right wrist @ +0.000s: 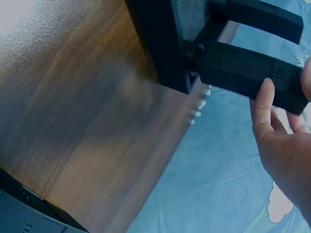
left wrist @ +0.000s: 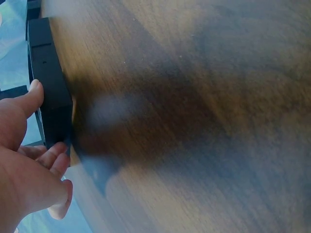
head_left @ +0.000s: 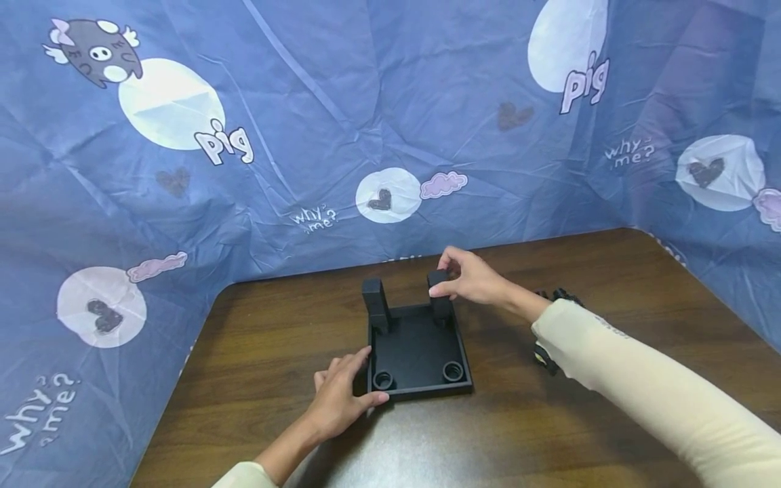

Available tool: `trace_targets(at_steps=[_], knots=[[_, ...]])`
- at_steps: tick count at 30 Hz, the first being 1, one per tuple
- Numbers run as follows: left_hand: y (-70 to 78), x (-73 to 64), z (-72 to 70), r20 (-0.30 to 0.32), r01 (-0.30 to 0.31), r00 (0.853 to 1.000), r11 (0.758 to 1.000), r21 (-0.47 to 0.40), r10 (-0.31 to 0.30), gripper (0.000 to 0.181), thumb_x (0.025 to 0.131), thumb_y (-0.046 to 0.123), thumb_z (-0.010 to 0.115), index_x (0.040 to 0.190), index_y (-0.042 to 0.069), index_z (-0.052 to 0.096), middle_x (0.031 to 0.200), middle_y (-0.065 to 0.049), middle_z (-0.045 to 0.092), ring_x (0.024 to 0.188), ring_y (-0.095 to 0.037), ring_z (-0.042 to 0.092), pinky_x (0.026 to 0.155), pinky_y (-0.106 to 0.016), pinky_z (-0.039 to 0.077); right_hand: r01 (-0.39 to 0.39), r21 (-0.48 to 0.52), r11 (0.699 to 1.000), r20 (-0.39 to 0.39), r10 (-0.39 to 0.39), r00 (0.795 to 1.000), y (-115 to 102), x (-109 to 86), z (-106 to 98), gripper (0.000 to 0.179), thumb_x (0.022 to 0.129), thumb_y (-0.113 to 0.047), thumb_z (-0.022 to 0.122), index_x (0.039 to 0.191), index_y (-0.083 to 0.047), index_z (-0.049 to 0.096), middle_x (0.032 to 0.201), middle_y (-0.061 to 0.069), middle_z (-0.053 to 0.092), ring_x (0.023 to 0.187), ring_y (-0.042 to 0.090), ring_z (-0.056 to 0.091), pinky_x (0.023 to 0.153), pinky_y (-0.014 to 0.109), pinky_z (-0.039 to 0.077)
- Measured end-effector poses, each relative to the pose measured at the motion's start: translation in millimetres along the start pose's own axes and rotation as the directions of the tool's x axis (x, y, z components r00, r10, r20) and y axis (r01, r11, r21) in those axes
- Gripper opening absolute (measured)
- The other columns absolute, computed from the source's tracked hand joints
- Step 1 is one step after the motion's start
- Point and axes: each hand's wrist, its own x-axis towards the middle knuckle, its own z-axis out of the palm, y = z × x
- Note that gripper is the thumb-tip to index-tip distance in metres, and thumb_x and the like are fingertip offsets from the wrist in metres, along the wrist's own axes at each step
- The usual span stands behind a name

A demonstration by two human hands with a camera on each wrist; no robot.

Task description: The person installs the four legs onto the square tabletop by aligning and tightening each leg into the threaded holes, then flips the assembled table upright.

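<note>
A shallow black square tray (head_left: 417, 352) with a raised rim lies on the table. Its two near corners carry round ring sockets, a left one (head_left: 383, 381) and a right one (head_left: 453, 371). At the far left corner a black post (head_left: 375, 303) stands up. My right hand (head_left: 472, 278) pinches the top of a second black post (head_left: 441, 308) at the far right corner; whether its foot is fully seated I cannot tell. My left hand (head_left: 338, 396) grips the tray's near left corner, thumb on the near rim and fingers along the left side.
Dark pieces (head_left: 545, 358) lie on the wooden table (head_left: 262, 352) to the right, partly hidden by my right sleeve (head_left: 641, 379). A black block with markings (right wrist: 34, 213) shows at the right wrist view's lower left. A blue printed cloth (head_left: 342, 102) hangs behind the table.
</note>
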Motion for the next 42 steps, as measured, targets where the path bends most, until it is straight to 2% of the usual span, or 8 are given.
trace_targets(at_steps=[4,12,18,24,27,34,38,42], knots=[[0.5,0.0,0.1,-0.002,-0.001,1.000,1.000,-0.004,0.001,0.080,0.077,0.035,0.082,0.143,0.007,0.046,0.130,-0.011,0.059,0.117,-0.027,0.048,0.085,-0.046,0.024,-0.010,0.003,1.000,0.006,0.010,1.000,1.7,-0.4,2.3,0.040,0.081,-0.009,0.079,0.101,0.002,0.046,0.084,0.012,0.058,0.074,0.030,0.066,0.070,0.045,0.055],[0.9,0.3,-1.3,-0.002,0.006,1.000,1.000,0.003,-0.006,0.081,0.077,0.037,0.081,0.144,0.007,0.046,0.132,-0.011,0.058,0.119,-0.028,0.048,0.086,-0.047,0.025,0.054,-0.044,0.998,0.153,-0.047,0.987,1.8,-2.4,-15.9,0.053,0.088,-0.010,0.071,0.137,-0.003,0.053,0.139,0.018,0.052,0.122,0.033,0.051,0.097,0.049,0.043],[1.0,0.7,-0.5,0.000,0.003,1.000,1.000,0.001,-0.003,0.081,0.077,0.036,0.082,0.144,0.007,0.046,0.132,-0.011,0.058,0.119,-0.028,0.048,0.086,-0.046,0.025,0.032,-0.043,0.999,0.079,-0.029,0.996,2.8,-1.1,-12.0,0.034,0.085,-0.005,0.074,0.116,0.002,0.063,0.108,0.017,0.065,0.090,0.024,0.063,0.076,0.038,0.053],[0.5,-0.3,0.6,-0.004,-0.006,1.000,1.000,0.004,0.006,0.081,0.077,0.036,0.082,0.143,0.006,0.046,0.130,-0.011,0.059,0.118,-0.027,0.049,0.085,-0.046,0.025,-0.037,-0.114,0.993,-0.016,0.035,0.999,4.0,-0.8,-1.1,0.038,0.080,-0.015,0.081,0.100,0.000,0.051,0.079,0.010,0.059,0.070,0.020,0.063,0.064,0.032,0.052],[0.5,-0.5,1.0,-0.008,-0.008,1.000,1.000,0.001,0.008,0.081,0.077,0.035,0.082,0.143,0.006,0.047,0.129,-0.011,0.060,0.117,-0.027,0.049,0.085,-0.046,0.025,-0.043,-0.112,0.993,-0.009,0.043,0.999,4.3,-0.7,-0.6,0.041,0.081,-0.016,0.080,0.103,0.001,0.049,0.083,0.012,0.058,0.075,0.023,0.064,0.067,0.035,0.053],[0.3,-0.1,1.0,-0.014,-0.007,1.000,1.000,0.005,0.007,0.081,0.077,0.034,0.082,0.143,0.006,0.047,0.128,-0.011,0.060,0.117,-0.027,0.049,0.085,-0.046,0.025,0.068,-0.134,0.989,0.107,-0.054,0.993,1.4,0.0,-11.8,0.048,0.086,-0.013,0.075,0.129,-0.001,0.058,0.125,0.015,0.060,0.115,0.031,0.054,0.096,0.047,0.043],[-0.3,-0.1,0.9,-0.016,-0.011,1.000,1.000,0.007,0.011,0.080,0.076,0.034,0.083,0.143,0.006,0.047,0.128,-0.011,0.060,0.116,-0.027,0.049,0.084,-0.046,0.025,0.077,-0.135,0.988,0.129,-0.059,0.990,-0.7,0.1,-17.1,0.042,0.086,-0.010,0.073,0.127,-0.004,0.063,0.125,0.013,0.062,0.116,0.031,0.055,0.095,0.049,0.042],[-0.5,0.1,1.2,-0.021,-0.016,1.000,1.000,0.009,0.016,0.080,0.076,0.034,0.083,0.142,0.006,0.047,0.127,-0.010,0.060,0.116,-0.027,0.049,0.084,-0.045,0.025,0.049,-0.130,0.990,0.052,-0.043,0.998,-0.7,1.3,-13.1,0.032,0.082,-0.008,0.078,0.110,-0.002,0.066,0.110,0.014,0.066,0.104,0.029,0.061,0.089,0.043,0.047]])
